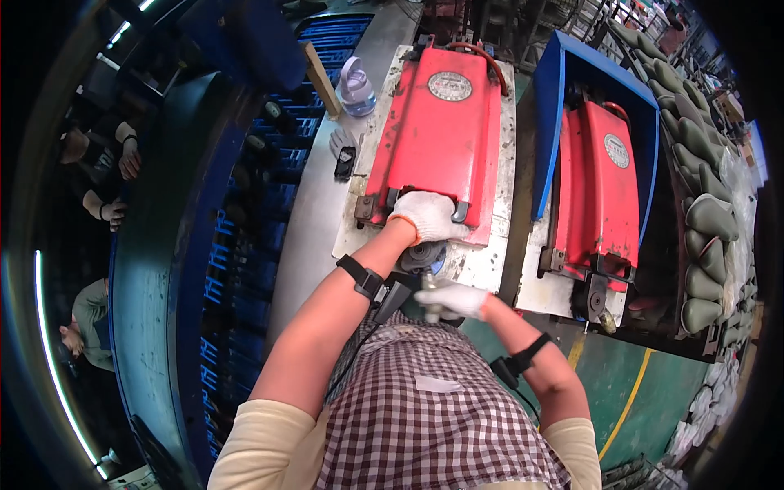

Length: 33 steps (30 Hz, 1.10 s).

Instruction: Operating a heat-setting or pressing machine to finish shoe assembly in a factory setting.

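Observation:
A red press-like machine (437,135) with a round silver plate on top stands in front of me on a stained white base. My left hand (426,216), in a white glove with an orange cuff, is closed over the black handle (461,212) at its near end; the handle's middle is hidden beneath the glove. Below it sits a dark round fitting (421,255). My right hand (456,300), gloved in white and somewhat blurred, is closed around a brass-coloured metal fitting (429,284) close to my checked apron.
Another red machine (600,184) stands to the right under a blue hood (600,61). Farther right are racks of green boot-shaped pieces (702,216). A water bottle (357,88), a glove and a small black device (345,163) lie left, beside a blue conveyor frame. Two people are beyond it.

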{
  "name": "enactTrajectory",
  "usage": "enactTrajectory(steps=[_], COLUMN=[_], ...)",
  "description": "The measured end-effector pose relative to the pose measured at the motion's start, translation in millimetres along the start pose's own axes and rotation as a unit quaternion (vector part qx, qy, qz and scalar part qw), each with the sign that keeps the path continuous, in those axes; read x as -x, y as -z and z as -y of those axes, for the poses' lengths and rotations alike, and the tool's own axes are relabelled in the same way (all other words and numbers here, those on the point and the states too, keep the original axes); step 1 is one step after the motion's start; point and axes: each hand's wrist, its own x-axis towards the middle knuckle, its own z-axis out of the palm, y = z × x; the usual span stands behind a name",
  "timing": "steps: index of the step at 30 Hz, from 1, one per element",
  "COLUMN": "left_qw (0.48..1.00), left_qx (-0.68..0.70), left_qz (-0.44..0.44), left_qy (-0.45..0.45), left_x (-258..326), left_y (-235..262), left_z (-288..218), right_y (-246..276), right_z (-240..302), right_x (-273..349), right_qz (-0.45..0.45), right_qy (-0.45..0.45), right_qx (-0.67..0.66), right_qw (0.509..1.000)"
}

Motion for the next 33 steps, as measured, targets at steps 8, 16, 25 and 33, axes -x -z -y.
enactTrajectory(steps=[8, 16, 25, 33], left_qw=[0.99, 0.942, 0.756, 0.798], left_qx=[0.016, -0.049, -0.169, 0.486], left_qz=[-0.114, -0.3, -0.599, -0.34], left_qy=[-0.084, -0.143, -0.203, -0.109], left_x=[14.8, 43.2, 56.9, 105.3], left_y=[1.2, 115.0, 177.6, 1.5], left_z=[6.2, -17.0, -2.1, 84.8], right_y=[-50.1, -1.3, 28.2, 84.8], right_z=[14.8, 76.1, 163.4, 149.0], right_x=[-47.5, 25.7, -119.5, -89.2], right_qz=[0.065, -0.109, -0.607, -0.474], right_qy=[-0.019, 0.161, 0.136, 0.388], right_qx=[0.229, 0.183, 0.498, 0.135], right_qw=[0.971, 0.964, 0.604, 0.779])
